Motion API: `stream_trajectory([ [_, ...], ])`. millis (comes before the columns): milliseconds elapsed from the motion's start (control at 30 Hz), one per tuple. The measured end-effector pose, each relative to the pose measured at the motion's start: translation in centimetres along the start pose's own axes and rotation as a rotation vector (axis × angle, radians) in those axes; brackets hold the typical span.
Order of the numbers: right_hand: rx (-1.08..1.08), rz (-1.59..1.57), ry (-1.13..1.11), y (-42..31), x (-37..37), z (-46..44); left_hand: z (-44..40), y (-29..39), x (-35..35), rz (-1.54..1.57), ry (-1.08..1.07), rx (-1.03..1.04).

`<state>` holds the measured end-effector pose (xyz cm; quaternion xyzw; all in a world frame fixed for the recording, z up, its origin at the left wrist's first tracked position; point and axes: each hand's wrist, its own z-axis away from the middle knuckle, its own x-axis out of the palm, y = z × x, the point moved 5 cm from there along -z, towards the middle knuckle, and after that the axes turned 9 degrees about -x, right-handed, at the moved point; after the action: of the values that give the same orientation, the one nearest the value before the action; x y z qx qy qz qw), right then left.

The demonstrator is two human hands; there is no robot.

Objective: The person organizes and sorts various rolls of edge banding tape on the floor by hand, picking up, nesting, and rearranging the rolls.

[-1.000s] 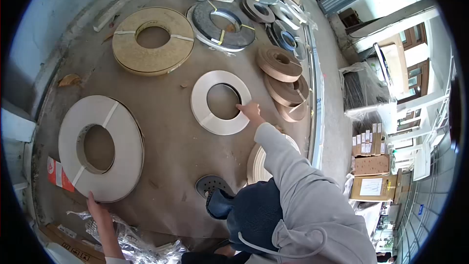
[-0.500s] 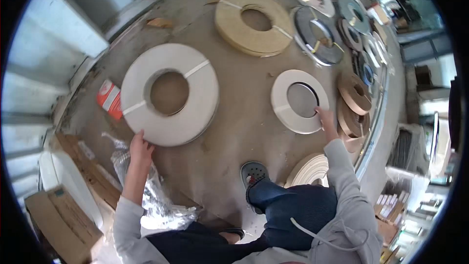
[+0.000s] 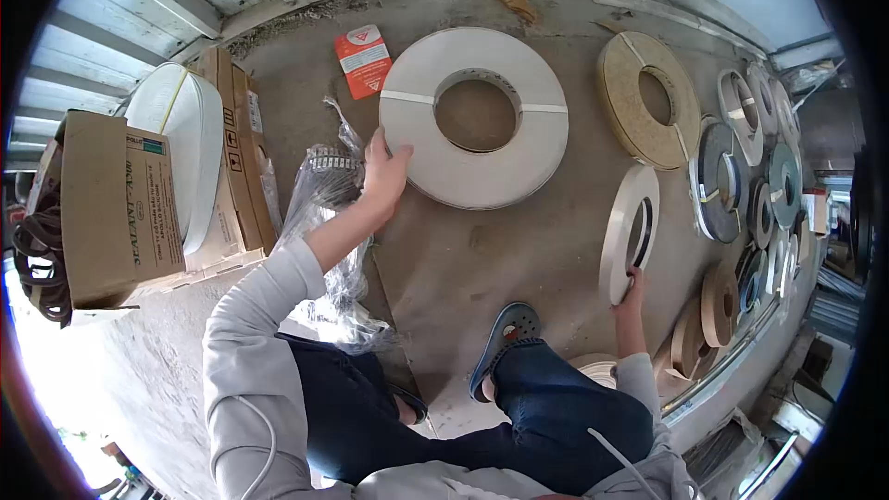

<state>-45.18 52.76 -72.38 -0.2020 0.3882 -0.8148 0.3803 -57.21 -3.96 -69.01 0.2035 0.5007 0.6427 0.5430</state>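
My right hand (image 3: 631,291) grips the lower rim of a small white roll of edge banding (image 3: 619,239), which stands tilted above the floor. To the left, a large white roll of edge banding (image 3: 474,176) lies flat, bound by two pale straps. My left hand (image 3: 385,171) is at its lower left edge, thumb and fingers apart; whether the fingertips touch the rim I cannot tell. Beside that roll is a red and white card (image 3: 363,61).
A tan roll (image 3: 616,97) and several other rolls, including a brown one (image 3: 719,304), line the right side. Clear plastic wrap (image 3: 333,259) lies by my left forearm. Cardboard boxes (image 3: 148,213) stand at left. A pale strip (image 3: 667,18) runs along the back wall.
The small white roll has gone from lying nearly flat to steeply tilted in my right hand. My view has turned left, so the large roll appears further right.
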Motion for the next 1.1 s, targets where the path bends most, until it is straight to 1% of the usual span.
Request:
stream_trajectory([
  [33,-0.002,-0.001,0.003,-0.1,0.7,0.0,1.0,0.7,0.2,0.0,-0.003,0.001],
  [100,-0.059,0.021,-0.058,-0.3,2.6,-0.3,5.4,4.7,1.9,-0.172,-0.137,0.298],
  [167,-0.085,0.032,-0.089,-0.3,4.7,-0.1,8.2,5.3,4.4,-0.101,-0.477,0.176],
  [233,-0.216,0.173,-0.049,-2.1,7.3,1.6,11.6,5.6,6.4,-0.074,-0.607,0.163],
  [267,-0.282,0.245,-0.032,-3.2,8.8,2.5,12.8,6.0,6.9,-0.073,-0.603,0.162],
  [300,-0.281,0.247,-0.038,-3.9,10.2,3.1,13.9,6.4,7.3,-0.085,-0.625,0.15],
  [333,-0.343,0.278,-0.097,-5.0,12.0,3.8,14.4,6.6,7.5,-0.098,-0.644,0.138],
  [367,-0.405,0.308,-0.158,-5.9,14.0,4.6,14.2,6.6,7.5,-0.1,-0.634,0.137],
  [400,-0.401,0.305,-0.168,-6.8,16.0,5.5,13.8,6.6,7.4,-0.083,-0.618,0.11],
  [467,-0.582,0.359,-0.298,-9.0,21.0,7.2,12.4,6.7,7.0,-0.05,-0.584,0.06],
  [500,-0.63,0.427,-0.313,-9.3,22.9,7.0,11.7,6.5,6.8,-0.053,-0.577,0.062],
  [600,-0.765,0.622,-0.401,-9.9,29.7,6.0,8.0,4.3,4.3,-0.046,-0.243,-0.074],
  [633,-0.817,0.724,-0.424,-9.8,31.7,5.4,6.9,4.1,4.0,-0.048,-0.241,-0.071],
  [667,-0.867,0.826,-0.447,-9.6,33.5,4.9,5.7,3.9,3.4,-0.022,-0.191,-0.089],
  [700,-0.866,0.82,-0.449,-9.6,35.0,4.9,4.7,3.6,2.6,0.002,-0.14,-0.107],
  [733,-0.815,0.87,-0.474,-9.1,36.4,4.9,3.7,3.3,2.1,-0.004,-0.136,-0.105],
  [767,-0.763,0.92,-0.5,-8.6,37.3,5.0,2.7,3.0,1.7,-0.019,-0.153,-0.106],
  [800,-0.761,0.915,-0.502,-8.3,37.9,5.3,1.9,2.7,1.3,-0.034,-0.17,-0.108],
  [867,-0.908,1.205,-0.381,-8.2,38.4,5.8,1.1,2.4,0.7,-0.052,-0.195,-0.111],
  [900,-0.976,1.353,-0.311,-8.3,38.4,5.9,1.0,2.9,0.1,-0.294,-0.084,-0.016],
  [967,-0.992,1.378,-0.334,-7.7,38.2,4.5,1.1,4.4,-0.6,-0.77,0.138,0.189],
  [1000,-1.011,1.404,-0.364,-7.3,38.0,3.6,0.9,4.3,-0.5,-0.771,0.124,0.194],
  [1033,-1.031,1.432,-0.394,-7.0,37.6,2.9,0.7,3.7,-0.4,-0.705,0.088,0.174],
  [1067,-1.026,1.438,-0.378,-6.8,36.9,2.1,0.3,3.3,-0.2,-0.638,0.053,0.153],
  [1100,-0.972,1.302,-0.423,-6.6,36.3,1.6,0.1,3.1,0.0,-0.571,0.02,0.13],
])
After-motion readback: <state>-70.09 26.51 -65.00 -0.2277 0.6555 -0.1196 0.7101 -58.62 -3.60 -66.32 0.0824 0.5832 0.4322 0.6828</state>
